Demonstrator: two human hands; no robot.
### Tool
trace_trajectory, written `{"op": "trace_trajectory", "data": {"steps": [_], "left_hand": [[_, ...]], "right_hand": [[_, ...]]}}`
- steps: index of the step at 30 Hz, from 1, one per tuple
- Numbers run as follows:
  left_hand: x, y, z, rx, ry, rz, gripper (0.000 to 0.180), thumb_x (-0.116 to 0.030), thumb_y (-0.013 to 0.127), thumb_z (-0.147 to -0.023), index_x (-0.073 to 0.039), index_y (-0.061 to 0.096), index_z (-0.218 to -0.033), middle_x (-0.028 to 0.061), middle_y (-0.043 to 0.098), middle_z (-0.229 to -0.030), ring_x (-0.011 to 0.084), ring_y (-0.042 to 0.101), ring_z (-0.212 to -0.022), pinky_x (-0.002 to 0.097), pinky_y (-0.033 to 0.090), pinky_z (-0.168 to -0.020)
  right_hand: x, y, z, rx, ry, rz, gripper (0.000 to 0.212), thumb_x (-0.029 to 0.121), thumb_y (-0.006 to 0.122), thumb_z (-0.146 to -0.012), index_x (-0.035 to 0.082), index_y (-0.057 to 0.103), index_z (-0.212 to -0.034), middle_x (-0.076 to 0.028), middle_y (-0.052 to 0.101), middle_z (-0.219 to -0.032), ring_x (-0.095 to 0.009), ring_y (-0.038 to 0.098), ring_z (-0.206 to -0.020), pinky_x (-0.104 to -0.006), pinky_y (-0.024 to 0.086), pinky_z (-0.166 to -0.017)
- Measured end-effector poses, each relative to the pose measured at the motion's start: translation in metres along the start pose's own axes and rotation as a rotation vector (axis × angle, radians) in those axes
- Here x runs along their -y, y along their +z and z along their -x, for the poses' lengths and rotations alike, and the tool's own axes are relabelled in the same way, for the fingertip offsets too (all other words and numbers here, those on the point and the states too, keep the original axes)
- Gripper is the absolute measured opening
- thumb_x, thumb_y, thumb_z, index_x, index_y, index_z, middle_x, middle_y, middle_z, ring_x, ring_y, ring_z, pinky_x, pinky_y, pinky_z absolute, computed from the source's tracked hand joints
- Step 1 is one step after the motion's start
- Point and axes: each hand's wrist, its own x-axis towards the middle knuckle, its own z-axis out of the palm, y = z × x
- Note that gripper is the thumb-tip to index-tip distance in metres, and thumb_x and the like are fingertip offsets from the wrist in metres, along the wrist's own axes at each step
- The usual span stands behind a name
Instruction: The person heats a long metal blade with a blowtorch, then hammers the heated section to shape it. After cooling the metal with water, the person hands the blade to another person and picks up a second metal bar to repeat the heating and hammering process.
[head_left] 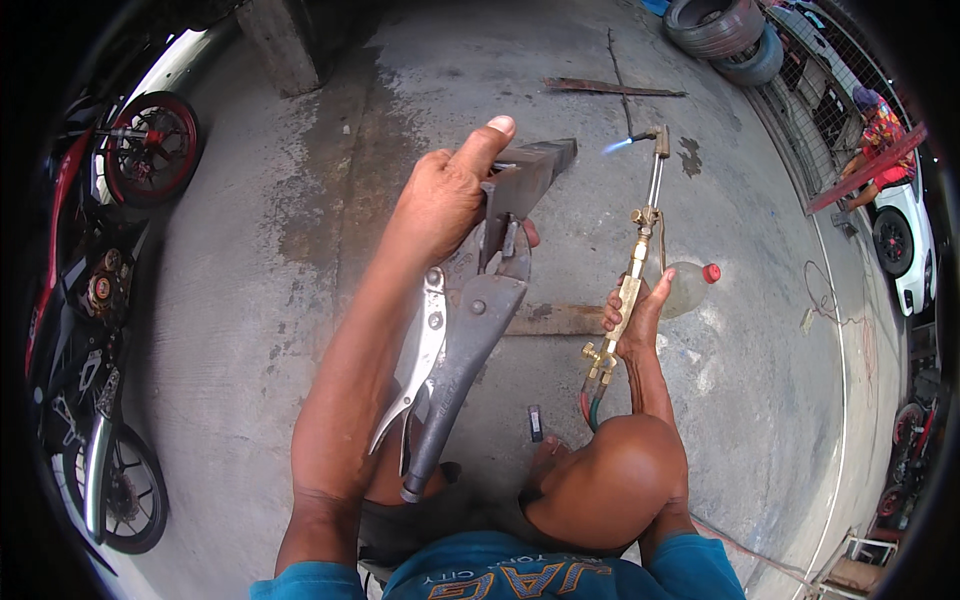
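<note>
A dark metal piece (528, 172) is held up over the concrete floor (330, 180) by the left hand (445, 195). The fingers of this hand are closed around the piece and the head of the locking pliers (455, 340), with the thumb stretched upward. The jaws of the pliers are clamped on the lower end of the metal piece, and the long handles hang down toward the person's knees.

A brass gas torch (635, 270) is gripped by the right hand (632, 318), with the fingers pressed together around its body near the valves. The torch is pointed upward and away, and a small blue flame (615, 146) is seen at its tip, just beside the far end of the metal piece but not touching it. Red and green hoses (590, 408) are attached at the bottom of the torch.

A clear plastic bottle with a red cap (690, 283) is lying on the floor behind the right hand. A motorcycle (95, 300) is parked at the left, and tyres (720, 28) are stacked at the far side.
</note>
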Motion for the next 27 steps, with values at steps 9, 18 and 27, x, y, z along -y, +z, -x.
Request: {"op": "trace_trajectory", "data": {"steps": [9, 18, 27], "left_hand": [[-0.007, 0.0, -0.002, 0.073, 0.028, -0.213, 0.083, -0.064, 0.056, -0.096, 0.017, 0.07, -0.106, 0.0189, 0.066, -0.061, 0.0211, 0.069, -0.052, 0.032, 0.052, -0.048], [-0.011, 0.006, 0.017, 0.15, -0.005, -0.177, 0.089, -0.066, 0.057, -0.096, 0.021, 0.066, -0.11, 0.0211, 0.068, -0.067, 0.0251, 0.072, -0.061, 0.0352, 0.059, -0.057], [-0.001, 0.019, 0.014, 0.146, -0.035, -0.036, 0.089, -0.063, 0.059, -0.097, 0.023, 0.058, -0.119, 0.0242, 0.068, -0.074, 0.0266, 0.073, -0.058, 0.0321, 0.059, -0.051]], "right_hand": [[-0.003, 0.006, 0.005, -0.074, -0.023, 0.001, 0.094, 0.098, 0.02, -0.082, 0.01, 0.049, -0.096, 0.0, 0.045, -0.06, -0.012, 0.039, -0.042, -0.0284, 0.032, -0.039], [-0.003, 0.008, 0.006, -0.013, -0.015, -0.05, 0.096, 0.099, 0.017, -0.082, 0.009, 0.048, -0.097, -0.001, 0.046, -0.059, -0.012, 0.042, -0.041, -0.028, 0.036, -0.038], [-0.002, 0.0, 0.004, 0.063, 0.041, -0.104, 0.097, 0.1, 0.021, -0.08, 0.009, 0.051, -0.098, -0.001, 0.046, -0.059, -0.011, 0.042, -0.04, -0.0273, 0.037, -0.037]]}}
